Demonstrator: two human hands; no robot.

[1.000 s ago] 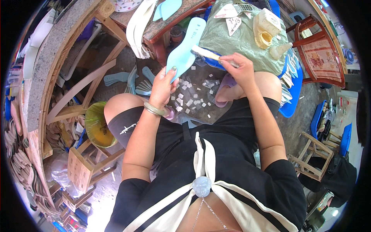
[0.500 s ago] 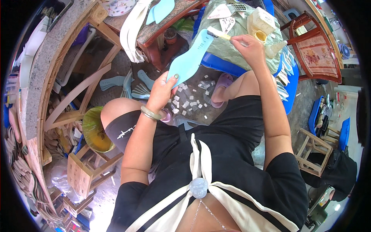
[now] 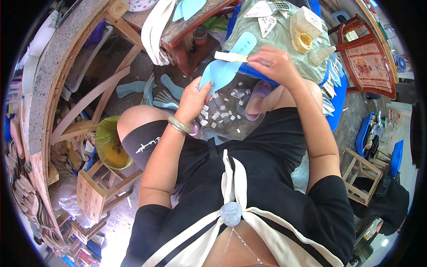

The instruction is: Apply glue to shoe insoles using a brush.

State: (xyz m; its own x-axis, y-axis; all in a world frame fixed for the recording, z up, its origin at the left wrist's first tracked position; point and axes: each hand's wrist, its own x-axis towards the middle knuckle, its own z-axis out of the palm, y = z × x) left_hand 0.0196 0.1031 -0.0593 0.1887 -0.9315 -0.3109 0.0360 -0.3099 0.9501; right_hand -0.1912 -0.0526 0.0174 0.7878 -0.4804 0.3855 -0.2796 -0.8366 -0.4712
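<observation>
My left hand (image 3: 194, 99) grips the near end of a light blue insole (image 3: 221, 73), thumb on top. The insole is tilted up and away from me, with small dark marks near its narrow far end. In my right hand (image 3: 273, 63) is a small pale brush (image 3: 231, 57), pinched by its handle. The brush lies across the middle of the insole; whether its bristles touch the surface is hard to tell. Just beyond my right hand stands a yellowed glue pot (image 3: 304, 43) on a green plastic-covered surface.
White scraps (image 3: 218, 116) and more blue insoles (image 3: 171, 86) lie on the floor. A yellow-lined bin (image 3: 111, 144) and wooden stool (image 3: 91, 196) stand left. White strips (image 3: 153, 35) hang from the table at the back. A red wooden chair (image 3: 367, 58) is far right.
My right hand has brought the brush from the insole's far tip leftward and nearer, to its middle. The insole has shifted slightly right, still in my left hand.
</observation>
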